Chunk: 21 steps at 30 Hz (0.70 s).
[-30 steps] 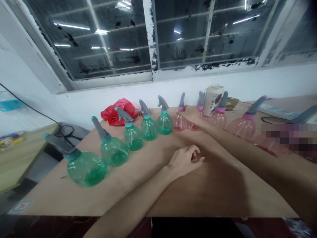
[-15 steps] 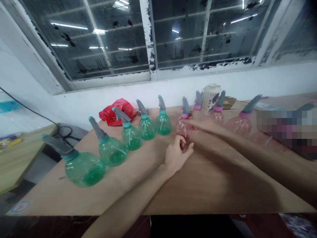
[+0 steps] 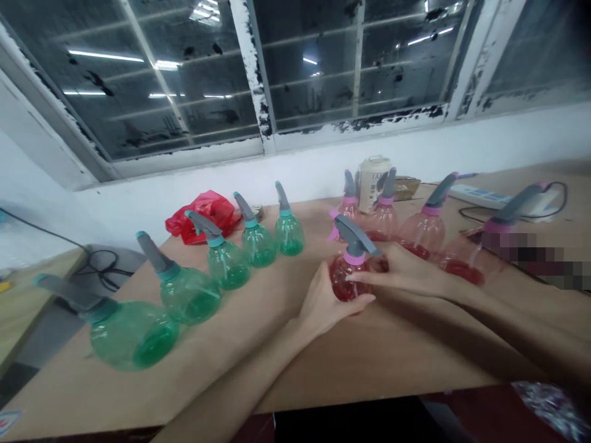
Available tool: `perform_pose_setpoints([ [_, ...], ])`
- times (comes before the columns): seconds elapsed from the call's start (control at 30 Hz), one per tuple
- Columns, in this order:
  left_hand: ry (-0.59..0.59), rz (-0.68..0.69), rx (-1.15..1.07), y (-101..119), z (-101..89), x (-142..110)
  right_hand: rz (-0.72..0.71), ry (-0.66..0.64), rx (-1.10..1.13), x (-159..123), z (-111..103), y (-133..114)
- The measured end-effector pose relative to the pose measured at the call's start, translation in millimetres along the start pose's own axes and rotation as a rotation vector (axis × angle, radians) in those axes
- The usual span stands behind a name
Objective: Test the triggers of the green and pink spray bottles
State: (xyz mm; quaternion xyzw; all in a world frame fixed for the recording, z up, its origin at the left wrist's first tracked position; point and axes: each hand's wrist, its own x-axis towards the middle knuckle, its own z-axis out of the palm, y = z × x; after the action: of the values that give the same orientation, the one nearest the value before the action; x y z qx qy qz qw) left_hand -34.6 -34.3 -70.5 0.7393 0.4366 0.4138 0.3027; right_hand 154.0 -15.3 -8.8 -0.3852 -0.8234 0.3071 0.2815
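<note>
A pink spray bottle (image 3: pixel 340 284) with red liquid and a grey trigger head stands between my hands over the near-middle of the table. My left hand (image 3: pixel 321 303) wraps its left side, thumb across the lower front. From the right, my right hand (image 3: pixel 409 269) holds the same bottle, its thumb lying over the front; some of its fingers are hidden behind. The bottle's trigger points to the left. Several other pink spray bottles (image 3: pixel 421 232) form a row behind and to the right. Green spray bottles (image 3: pixel 189 295) run in a slanting row on the left.
A red plastic bag (image 3: pixel 203 215) lies at the back left. Against the wall are a white paper cup (image 3: pixel 370 184) and a small brown box (image 3: pixel 406 187). At the right lies a power strip (image 3: pixel 484 197) with a cable. The table's front edge (image 3: pixel 341 403) is near me.
My right hand has drawn one pink bottle out of the row toward me. My left hand has moved from beside it to around it. The view has shifted to the right.
</note>
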Motion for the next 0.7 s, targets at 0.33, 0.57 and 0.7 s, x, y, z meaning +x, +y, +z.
perform_pose_setpoints([
  [0.33,-0.063,-0.029,-0.050,10,1.7,-4,-0.049,0.160,-0.193,-1,-13,-6],
  [0.57,-0.144,0.035,-0.070,6,-4.6,-2,-0.090,0.072,-0.032,-5,-6,8],
  [0.7,-0.186,0.114,-0.097,2,-11.5,-4,-0.061,0.010,0.103,-25,10,30],
])
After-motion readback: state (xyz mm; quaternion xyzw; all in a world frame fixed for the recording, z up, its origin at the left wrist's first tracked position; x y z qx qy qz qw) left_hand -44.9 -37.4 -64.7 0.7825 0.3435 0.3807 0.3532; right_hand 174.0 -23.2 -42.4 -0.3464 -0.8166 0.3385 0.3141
